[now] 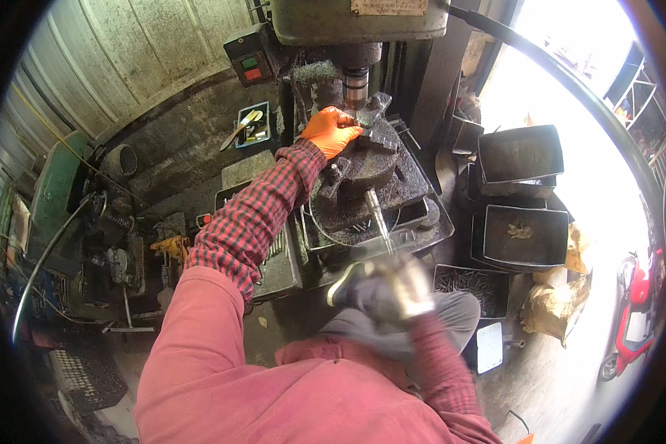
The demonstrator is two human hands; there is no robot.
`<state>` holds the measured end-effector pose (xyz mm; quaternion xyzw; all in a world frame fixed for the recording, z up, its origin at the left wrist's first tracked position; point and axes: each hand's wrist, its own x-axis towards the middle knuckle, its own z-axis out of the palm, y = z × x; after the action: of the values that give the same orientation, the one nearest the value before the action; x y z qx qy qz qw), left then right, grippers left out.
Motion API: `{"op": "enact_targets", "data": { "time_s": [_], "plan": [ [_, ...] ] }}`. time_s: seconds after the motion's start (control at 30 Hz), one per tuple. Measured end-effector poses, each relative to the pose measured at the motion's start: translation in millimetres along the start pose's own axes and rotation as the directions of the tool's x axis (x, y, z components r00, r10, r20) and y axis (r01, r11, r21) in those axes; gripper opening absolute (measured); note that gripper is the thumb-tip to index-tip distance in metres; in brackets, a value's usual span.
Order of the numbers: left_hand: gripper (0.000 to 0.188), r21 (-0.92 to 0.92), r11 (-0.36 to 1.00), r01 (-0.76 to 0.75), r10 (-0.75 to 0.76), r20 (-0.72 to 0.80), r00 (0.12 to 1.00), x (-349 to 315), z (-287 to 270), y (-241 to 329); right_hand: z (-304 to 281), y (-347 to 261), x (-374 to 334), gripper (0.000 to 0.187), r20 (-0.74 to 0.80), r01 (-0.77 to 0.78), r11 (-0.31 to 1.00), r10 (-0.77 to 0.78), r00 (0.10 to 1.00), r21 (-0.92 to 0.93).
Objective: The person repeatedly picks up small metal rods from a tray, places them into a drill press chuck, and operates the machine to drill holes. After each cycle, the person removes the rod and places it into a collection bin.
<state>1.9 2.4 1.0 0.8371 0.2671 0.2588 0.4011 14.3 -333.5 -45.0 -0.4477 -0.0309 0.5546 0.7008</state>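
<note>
My left hand (331, 133), in an orange glove, reaches up to the vise (364, 164) on the drill press table. Its fingers are pinched together just below the drill chuck (355, 87). Whatever lies between the fingertips is too small and covered to make out. My right hand (408, 287), in a pale glove, is smeared by motion above my legs. It is nearest to the lower end of a shiny metal handle (379, 216) that slants down from the vise, and its fingers cannot be read.
A switch box (249, 61) with green and red buttons hangs left of the drill press head (359, 26). A blue tray (253, 124) holds a brush. At right stand stacked dark bins (520, 154) and a bin of small metal parts (470, 288). Metal rods lie in the left tray (283, 275).
</note>
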Motion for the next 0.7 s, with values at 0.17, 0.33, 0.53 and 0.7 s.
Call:
{"op": "enact_targets", "data": {
  "time_s": [0.17,0.33,0.53,0.7],
  "plan": [
    [0.029,0.013,1.000,0.012,-0.013,0.035,0.999,2.2,-2.0,2.3,52.3,-5.6,-47.4,0.058,0.693,0.717,0.561,-0.316,0.648,-0.415],
    [0.035,-0.050,0.998,0.034,-0.033,0.009,0.999,-3.4,-1.8,6.6,56.7,-140.0,-71.6,0.054,0.745,0.611,-0.468,-0.173,0.645,-0.638],
    [0.051,0.183,0.977,-0.111,0.136,-0.131,0.982,-29.5,-11.4,11.1,36.6,-112.6,-33.5,0.028,0.547,0.018,-0.943,-0.177,0.818,-0.333],
    [0.021,-0.059,0.961,-0.271,0.208,-0.492,0.845,-171.8,-15.6,-3.7,21.3,-124.9,-37.2,0.016,0.746,0.189,-0.952,-0.057,0.663,-0.241]
  ]
}}
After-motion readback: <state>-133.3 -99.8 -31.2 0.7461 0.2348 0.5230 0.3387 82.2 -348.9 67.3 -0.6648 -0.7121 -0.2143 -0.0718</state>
